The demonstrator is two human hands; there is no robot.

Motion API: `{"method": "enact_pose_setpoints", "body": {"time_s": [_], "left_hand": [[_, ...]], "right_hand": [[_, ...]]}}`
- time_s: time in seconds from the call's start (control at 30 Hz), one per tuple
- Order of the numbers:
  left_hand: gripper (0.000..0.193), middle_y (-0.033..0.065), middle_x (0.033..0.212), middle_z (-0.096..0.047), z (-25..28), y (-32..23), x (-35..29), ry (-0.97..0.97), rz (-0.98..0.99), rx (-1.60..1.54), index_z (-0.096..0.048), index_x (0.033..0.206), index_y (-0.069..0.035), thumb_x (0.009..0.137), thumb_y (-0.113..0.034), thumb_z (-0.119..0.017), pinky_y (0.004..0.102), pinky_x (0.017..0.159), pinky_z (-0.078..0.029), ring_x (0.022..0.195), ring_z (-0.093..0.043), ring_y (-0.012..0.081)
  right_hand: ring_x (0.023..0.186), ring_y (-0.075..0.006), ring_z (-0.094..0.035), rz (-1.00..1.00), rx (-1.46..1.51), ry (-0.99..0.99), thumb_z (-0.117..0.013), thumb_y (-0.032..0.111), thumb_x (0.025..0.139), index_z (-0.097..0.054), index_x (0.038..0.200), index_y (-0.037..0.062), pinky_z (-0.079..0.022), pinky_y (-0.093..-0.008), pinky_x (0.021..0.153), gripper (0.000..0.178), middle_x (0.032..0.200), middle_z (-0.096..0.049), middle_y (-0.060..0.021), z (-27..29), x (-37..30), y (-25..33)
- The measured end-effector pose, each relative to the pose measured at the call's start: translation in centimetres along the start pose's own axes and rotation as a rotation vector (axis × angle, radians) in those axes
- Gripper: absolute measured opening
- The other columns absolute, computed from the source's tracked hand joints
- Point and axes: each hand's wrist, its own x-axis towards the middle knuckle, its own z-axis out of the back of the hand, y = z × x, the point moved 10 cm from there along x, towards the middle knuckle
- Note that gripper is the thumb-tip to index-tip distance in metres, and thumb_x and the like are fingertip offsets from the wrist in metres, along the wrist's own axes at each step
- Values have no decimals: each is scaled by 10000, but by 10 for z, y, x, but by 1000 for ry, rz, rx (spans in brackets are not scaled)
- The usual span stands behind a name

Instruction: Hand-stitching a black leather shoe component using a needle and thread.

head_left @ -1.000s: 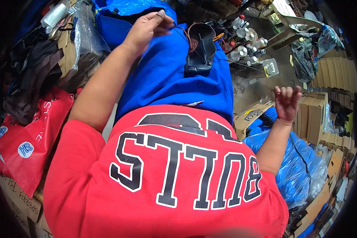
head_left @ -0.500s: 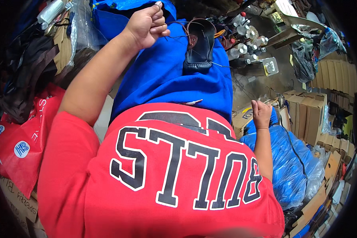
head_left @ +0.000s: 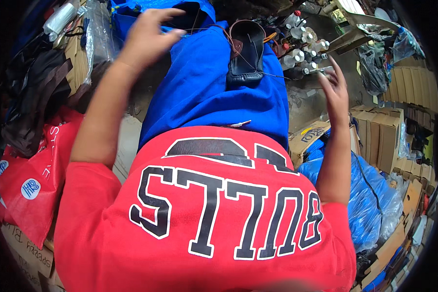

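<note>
A cluttered floor (head_left: 304, 104) fills the background, with bottles (head_left: 306, 46) at upper right, cardboard boxes (head_left: 382, 141) at right, a blue plastic-wrapped bundle (head_left: 345, 194) at lower right and a red bag (head_left: 31, 185) at lower left. In the upper middle of the frame I see the black leather shoe (head_left: 246, 56) resting on the blue trousers (head_left: 194, 92), its dark cord (head_left: 276, 76) trailing off the right edge. Half a second ago the left hand (head_left: 148, 41) was a closed fist at top centre with line running toward the shoe; it has since loosened and drifted left, and I now read that grip as wide, thumb and forefinger well apart beside the blue bag (head_left: 119, 22). The right hand (head_left: 335, 90) has risen from above the bundle to the right middle, near the bottles, forefinger and thumb raised; I cannot tell whether its grip has anything as fine as thread. Neither hand touches the shoe, so I judge that the earlier outward pull has eased and the cord is lying fairly slack, though blur hides its ends from me.
</note>
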Motion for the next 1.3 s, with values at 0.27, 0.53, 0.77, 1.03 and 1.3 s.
{"method": "enact_pose_setpoints", "body": {"time_s": [0.27,0.53,0.77,1.03,1.3], "left_hand": [[303,132,921,-622,-106,-121,-34,470,-238,-187,-663,984,-68,768,-273,-719,378,774,-487,877,-611,314],[203,131,867,-633,-119,-115,-39,588,-240,-162,-675,913,-59,800,-227,-687,388,737,-489,826,-619,312],[187,78,1047,-596,-111,-128,7,331,-425,-333,-676,946,-105,773,-170,-706,336,794,-496,909,-608,277],[239,98,1091,-540,-172,-127,13,581,-378,-424,-673,900,-118,721,-251,-756,348,902,-437,1052,-539,267],[227,100,1068,-552,-179,-128,17,659,-328,-465,-690,853,-114,710,-275,-764,337,904,-426,1047,-528,257]], "right_hand": [[636,-153,-485,67,-581,839,-711,290,805,-581,854,-6,-422,-343,598,327,695,-587,-78,-173,34,43],[712,-349,-626,-79,-688,487,-672,364,793,-661,768,17,-481,-420,663,349,680,-629,-179,-151,14,31],[735,-337,-587,372,-653,179,-672,351,785,-612,729,35,-452,-442,659,327,716,-591,-147,-119,-10,88],[604,-340,-501,230,-519,561,-607,183,834,-515,703,-21,-396,-412,569,259,641,-484,-184,-133,-23,57],[540,-301,-463,168,-331,450,-597,146,825,-453,640,-17,-355,-389,514,286,604,-466,-172,-114,-41,63]]}}
